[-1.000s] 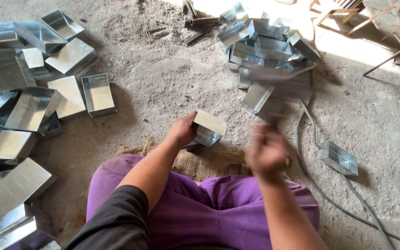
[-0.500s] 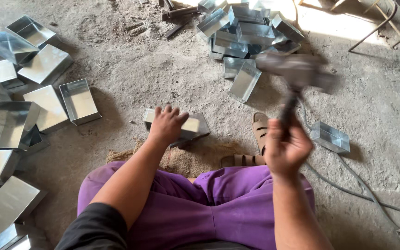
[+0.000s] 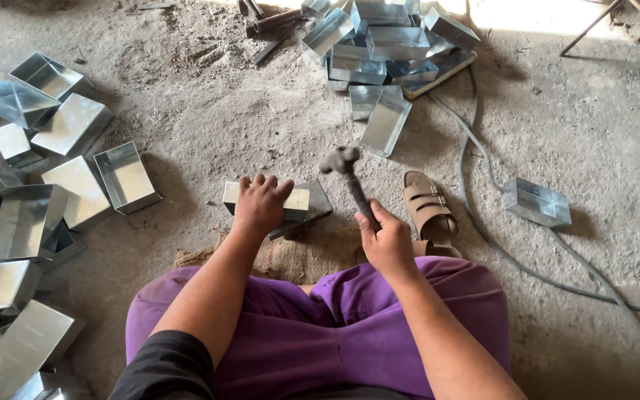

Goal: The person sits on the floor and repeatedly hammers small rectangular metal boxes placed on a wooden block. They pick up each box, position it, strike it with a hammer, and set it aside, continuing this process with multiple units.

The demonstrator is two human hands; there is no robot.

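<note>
My right hand (image 3: pixel 388 241) was wrapped tight round the handle of a hammer (image 3: pixel 350 181), head raised toward 11 o'clock from my fist, hanging just above the work. My left hand (image 3: pixel 259 204) lay flat, fingers spread, pressing down on a small sheet-metal box (image 3: pixel 296 200) that sat on a dark block (image 3: pixel 317 200) at the edge of a burlap mat (image 3: pixel 290 255). The box lay at about 10 o'clock from the hammer fist, close by, directly under my left palm.

Progress, as I judged it: this box was mid-work, hammer not yet touching. A loose spread of metal boxes (image 3: pixel 124 176) lay at 9 o'clock, another heap of boxes (image 3: pixel 379 52) at 12 o'clock; which were done I couldn't tell. A single box (image 3: pixel 536 201) sat at 3 o'clock, past a sandal (image 3: pixel 425 207) and a cable (image 3: pixel 483 170).
</note>
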